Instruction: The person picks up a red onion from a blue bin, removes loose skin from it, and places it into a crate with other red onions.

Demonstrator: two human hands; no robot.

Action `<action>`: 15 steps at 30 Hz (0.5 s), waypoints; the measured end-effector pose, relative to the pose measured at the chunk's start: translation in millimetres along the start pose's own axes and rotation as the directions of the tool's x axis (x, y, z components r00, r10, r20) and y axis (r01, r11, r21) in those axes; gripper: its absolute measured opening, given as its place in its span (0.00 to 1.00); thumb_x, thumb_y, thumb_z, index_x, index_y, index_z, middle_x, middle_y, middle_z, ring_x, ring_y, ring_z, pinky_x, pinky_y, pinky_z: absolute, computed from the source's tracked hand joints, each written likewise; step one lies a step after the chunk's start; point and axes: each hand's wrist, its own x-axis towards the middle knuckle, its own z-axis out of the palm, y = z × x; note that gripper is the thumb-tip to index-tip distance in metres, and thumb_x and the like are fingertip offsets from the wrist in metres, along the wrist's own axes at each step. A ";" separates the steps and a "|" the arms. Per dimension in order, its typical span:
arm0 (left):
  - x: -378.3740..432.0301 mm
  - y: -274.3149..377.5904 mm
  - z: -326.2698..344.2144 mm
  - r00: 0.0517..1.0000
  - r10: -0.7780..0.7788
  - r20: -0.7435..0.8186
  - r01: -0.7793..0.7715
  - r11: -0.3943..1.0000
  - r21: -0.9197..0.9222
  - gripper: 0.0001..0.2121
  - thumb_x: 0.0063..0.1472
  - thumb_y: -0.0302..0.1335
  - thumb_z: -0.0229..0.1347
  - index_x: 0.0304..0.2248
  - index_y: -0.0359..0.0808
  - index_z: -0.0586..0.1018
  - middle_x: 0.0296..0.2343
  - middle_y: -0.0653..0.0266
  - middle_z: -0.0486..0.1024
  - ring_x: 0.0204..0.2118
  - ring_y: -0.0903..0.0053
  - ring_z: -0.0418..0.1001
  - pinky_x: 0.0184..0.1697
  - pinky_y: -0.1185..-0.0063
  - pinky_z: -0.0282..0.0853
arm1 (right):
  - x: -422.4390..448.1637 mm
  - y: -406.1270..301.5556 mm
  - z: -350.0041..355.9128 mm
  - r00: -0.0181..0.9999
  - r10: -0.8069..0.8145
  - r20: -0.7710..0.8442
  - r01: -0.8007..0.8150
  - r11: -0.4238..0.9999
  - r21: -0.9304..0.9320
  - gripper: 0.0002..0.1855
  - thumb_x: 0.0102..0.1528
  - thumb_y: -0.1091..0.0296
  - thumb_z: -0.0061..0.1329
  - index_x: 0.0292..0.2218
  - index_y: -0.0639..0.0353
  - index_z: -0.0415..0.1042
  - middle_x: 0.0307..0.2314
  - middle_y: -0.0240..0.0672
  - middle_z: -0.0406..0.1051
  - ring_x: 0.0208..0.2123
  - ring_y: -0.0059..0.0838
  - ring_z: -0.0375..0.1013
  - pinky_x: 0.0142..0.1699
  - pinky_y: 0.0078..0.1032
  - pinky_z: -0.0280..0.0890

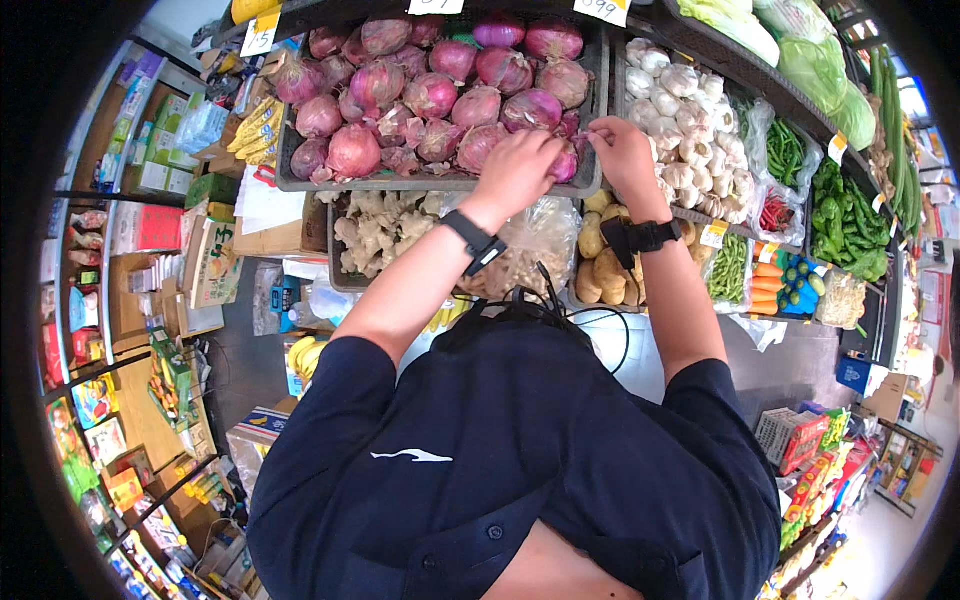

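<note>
A black plastic crate [450,182] full of red onions [431,95] stands before me. My left hand [523,171] reaches over its near right corner, fingers curled on a red onion [564,163] that is partly hidden beneath them. Just to the right, beside the crate's right rim, my right hand [624,150] has thumb and fingertips pinched together on a thin purplish scrap, seemingly onion skin [584,138]. Loose papery skins lie among the onions near the front. Both wrists wear black bands.
White garlic bulbs [679,112] fill the bin to the right. Ginger [390,229], a clear plastic bag [536,240] and potatoes [606,270] lie in lower bins nearer me. Black cables [555,289] hang at my chest. Price cards [261,32] line the upper ledge; shelves stand at the left.
</note>
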 end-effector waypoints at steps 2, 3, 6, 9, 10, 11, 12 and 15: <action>10.8 -4.4 16.7 1.000 -0.003 0.029 0.000 0.991 0.132 0.26 0.47 0.34 0.64 0.46 0.36 0.73 0.39 0.58 0.72 0.46 0.63 0.68 0.49 0.67 0.63 | -5.9 -8.1 1.7 0.997 0.006 -0.083 -0.005 1.000 0.007 0.10 0.51 0.70 0.53 0.36 0.63 0.76 0.27 0.45 0.75 0.31 0.43 0.76 0.37 0.31 0.69; 14.5 -3.5 21.6 1.000 -0.008 0.026 0.005 0.993 0.119 0.26 0.47 0.34 0.64 0.46 0.36 0.73 0.39 0.58 0.72 0.46 0.63 0.68 0.49 0.67 0.63 | -10.8 -10.0 -1.8 0.997 0.008 -0.075 -0.008 1.000 -0.005 0.10 0.51 0.70 0.53 0.36 0.63 0.76 0.27 0.45 0.75 0.31 0.43 0.76 0.37 0.31 0.69; 29.1 -1.4 25.0 0.974 -0.094 0.207 0.039 0.967 0.252 0.29 0.40 0.41 0.67 0.43 0.40 0.75 0.36 0.61 0.73 0.44 0.66 0.68 0.44 0.71 0.60 | -22.5 -6.3 -18.2 0.986 0.159 -0.044 -0.160 0.987 -0.033 0.10 0.52 0.70 0.53 0.36 0.64 0.75 0.29 0.46 0.75 0.31 0.39 0.76 0.38 0.29 0.69; 37.5 -2.8 28.3 0.977 -0.025 0.212 -0.039 0.955 0.293 0.29 0.40 0.41 0.68 0.42 0.39 0.75 0.36 0.61 0.74 0.44 0.66 0.68 0.45 0.71 0.60 | -37.6 -0.3 -32.6 0.977 0.202 -0.060 -0.204 0.979 -0.029 0.10 0.53 0.70 0.53 0.36 0.66 0.75 0.29 0.45 0.75 0.31 0.37 0.76 0.38 0.28 0.69; 40.4 -4.2 30.5 0.974 0.008 0.227 -0.076 0.953 0.292 0.28 0.40 0.42 0.67 0.41 0.40 0.76 0.36 0.62 0.74 0.45 0.66 0.68 0.46 0.71 0.59 | -42.2 1.0 -35.5 0.964 0.262 -0.044 -0.257 0.962 0.089 0.10 0.53 0.70 0.53 0.37 0.66 0.75 0.29 0.43 0.76 0.31 0.33 0.76 0.38 0.27 0.69; 44.9 -4.5 32.8 0.974 0.013 0.227 -0.081 0.951 0.297 0.28 0.40 0.42 0.67 0.41 0.40 0.76 0.36 0.62 0.74 0.45 0.66 0.68 0.46 0.71 0.59 | -47.2 2.4 -38.4 0.964 0.260 -0.050 -0.255 0.962 0.094 0.10 0.53 0.70 0.53 0.37 0.66 0.75 0.29 0.43 0.76 0.31 0.33 0.76 0.38 0.27 0.69; 49.9 -3.7 34.2 0.947 -0.019 0.320 -0.094 0.939 0.332 0.28 0.40 0.43 0.67 0.41 0.41 0.76 0.37 0.63 0.75 0.45 0.66 0.68 0.46 0.71 0.59 | -52.3 -2.5 -42.0 0.959 0.275 -0.074 -0.272 0.961 0.052 0.11 0.53 0.70 0.53 0.38 0.66 0.75 0.29 0.42 0.76 0.31 0.32 0.77 0.37 0.26 0.69; 63.0 -3.8 36.1 0.902 -0.037 0.431 -0.141 0.917 0.373 0.28 0.39 0.42 0.67 0.42 0.43 0.76 0.38 0.63 0.76 0.46 0.66 0.68 0.47 0.71 0.59 | -63.1 -2.2 -51.0 0.948 0.303 -0.101 -0.301 0.953 0.033 0.11 0.54 0.70 0.53 0.39 0.65 0.76 0.29 0.42 0.76 0.31 0.30 0.77 0.37 0.25 0.69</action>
